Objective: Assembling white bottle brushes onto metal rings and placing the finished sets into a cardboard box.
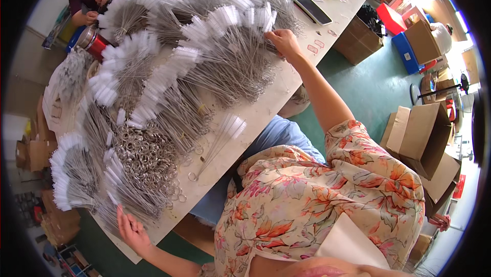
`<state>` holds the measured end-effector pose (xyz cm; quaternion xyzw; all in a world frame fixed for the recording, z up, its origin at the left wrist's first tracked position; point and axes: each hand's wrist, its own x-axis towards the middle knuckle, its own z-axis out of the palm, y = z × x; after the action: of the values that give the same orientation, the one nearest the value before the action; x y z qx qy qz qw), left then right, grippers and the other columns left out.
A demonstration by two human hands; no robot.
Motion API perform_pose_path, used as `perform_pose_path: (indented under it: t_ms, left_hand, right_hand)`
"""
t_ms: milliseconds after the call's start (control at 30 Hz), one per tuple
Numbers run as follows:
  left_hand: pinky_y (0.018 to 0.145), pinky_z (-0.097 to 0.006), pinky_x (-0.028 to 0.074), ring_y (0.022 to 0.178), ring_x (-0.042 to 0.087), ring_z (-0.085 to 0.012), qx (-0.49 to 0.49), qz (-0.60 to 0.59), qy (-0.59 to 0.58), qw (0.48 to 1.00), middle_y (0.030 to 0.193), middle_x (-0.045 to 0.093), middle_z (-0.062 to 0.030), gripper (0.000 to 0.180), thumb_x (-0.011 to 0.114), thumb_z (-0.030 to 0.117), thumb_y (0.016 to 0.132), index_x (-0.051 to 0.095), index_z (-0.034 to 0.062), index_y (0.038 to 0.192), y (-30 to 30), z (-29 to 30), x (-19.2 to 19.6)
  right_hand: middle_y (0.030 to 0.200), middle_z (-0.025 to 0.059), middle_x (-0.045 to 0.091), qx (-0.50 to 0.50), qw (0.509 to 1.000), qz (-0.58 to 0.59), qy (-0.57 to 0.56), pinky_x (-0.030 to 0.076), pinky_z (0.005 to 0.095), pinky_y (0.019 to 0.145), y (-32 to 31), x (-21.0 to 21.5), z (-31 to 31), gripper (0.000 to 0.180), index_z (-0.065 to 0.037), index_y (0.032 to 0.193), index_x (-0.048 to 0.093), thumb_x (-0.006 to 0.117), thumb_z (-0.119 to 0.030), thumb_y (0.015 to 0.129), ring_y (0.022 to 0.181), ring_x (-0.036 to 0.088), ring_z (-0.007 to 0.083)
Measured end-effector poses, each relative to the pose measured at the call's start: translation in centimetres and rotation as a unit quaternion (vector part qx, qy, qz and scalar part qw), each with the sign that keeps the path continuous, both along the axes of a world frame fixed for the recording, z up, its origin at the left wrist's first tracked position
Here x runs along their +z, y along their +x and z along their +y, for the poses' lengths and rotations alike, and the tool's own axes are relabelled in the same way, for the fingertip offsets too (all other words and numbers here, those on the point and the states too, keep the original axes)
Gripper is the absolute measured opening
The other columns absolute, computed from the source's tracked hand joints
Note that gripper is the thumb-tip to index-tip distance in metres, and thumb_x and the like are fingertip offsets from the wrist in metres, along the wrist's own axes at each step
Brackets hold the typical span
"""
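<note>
Right hand (283, 41) pinching wire brushes (230, 57) near table edge (286, 90); left hand (132, 231) spread flat, empty.

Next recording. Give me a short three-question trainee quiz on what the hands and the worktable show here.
1. True or false: the right hand touches a bundle of white-tipped wire brushes.
2. Nearest the left hand lies: A) the phone B) the pile of metal rings C) the red cup.
3. Fill in: open cardboard boxes stand on the ____ floor.

Key: 1 true; 2 B; 3 green.
</note>
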<state>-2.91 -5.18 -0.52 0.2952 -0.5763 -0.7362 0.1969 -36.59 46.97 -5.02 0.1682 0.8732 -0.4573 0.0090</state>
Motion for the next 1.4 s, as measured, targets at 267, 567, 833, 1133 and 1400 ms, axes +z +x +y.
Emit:
perform_pose_path:
  t_ms: [267, 567, 833, 1133, 1400]
  left_hand:
    - [0.040, -0.014, 0.023, 0.051, 0.030, -0.0005, -0.022, 0.022, 0.003, 1.000, 0.069, 0.044, 0.0031, 0.038, 0.047, 0.011, 0.092, 0.043, 0.0006, 0.129, 0.8, 2.6, 0.0]
    - [0.038, -0.015, 0.023, 0.050, 0.029, -0.0008, -0.016, 0.037, -0.002, 0.999, 0.072, 0.043, 0.0017, 0.040, 0.043, 0.012, 0.094, 0.037, 0.0015, 0.132, 2.7, 4.4, 0.4]
    - [0.042, -0.017, 0.021, 0.053, 0.025, -0.0031, 0.077, 0.044, -0.008, 0.996, 0.067, 0.033, 0.0022, 0.037, 0.043, 0.012, 0.094, 0.041, -0.0010, 0.129, 3.9, 5.2, -0.8]
    - [0.042, -0.017, 0.023, 0.054, 0.025, -0.0034, 0.032, 0.075, 0.042, 0.996, 0.067, 0.034, 0.0021, 0.039, 0.044, 0.012, 0.094, 0.038, -0.0003, 0.131, 3.7, 5.8, -1.5]
    - [0.042, -0.015, 0.028, 0.054, 0.029, -0.0031, 0.034, 0.077, 0.049, 0.995, 0.068, 0.038, 0.0024, 0.042, 0.045, 0.014, 0.094, 0.036, 0.0007, 0.132, 4.3, 5.3, -2.1]
  right_hand:
    - [0.069, 0.0089, 0.062, 0.042, 0.955, 0.240, -0.167, 0.044, 0.0276, 0.056, 0.2, 0.3, -5.6, 0.025, -0.002, 0.098, 0.064, 0.061, -0.021, 0.082, 0.060, 0.055, 0.0113]
    - [0.078, 0.0157, 0.065, 0.127, 0.963, 0.147, 0.185, 0.051, 0.0383, 0.071, -5.2, 4.0, -5.3, 0.034, -0.010, 0.094, 0.068, 0.057, -0.040, 0.082, 0.074, 0.064, 0.0275]
    - [0.073, 0.0102, 0.065, 0.172, 0.960, 0.093, 0.199, 0.050, 0.0359, 0.069, -8.6, 8.2, -2.0, 0.033, -0.016, 0.076, 0.072, 0.060, -0.046, 0.074, 0.072, 0.063, 0.0252]
    - [0.077, 0.0114, 0.066, 0.135, 0.920, 0.173, 0.326, 0.051, 0.0379, 0.070, -10.9, 9.7, -2.9, 0.031, -0.014, 0.083, 0.070, 0.053, -0.038, 0.074, 0.074, 0.063, 0.0281]
    - [0.075, 0.0068, 0.066, 0.139, 0.918, 0.304, 0.213, 0.050, 0.0335, 0.066, -14.3, 7.4, -0.7, 0.030, -0.010, 0.086, 0.069, 0.065, -0.038, 0.076, 0.069, 0.062, 0.0199]
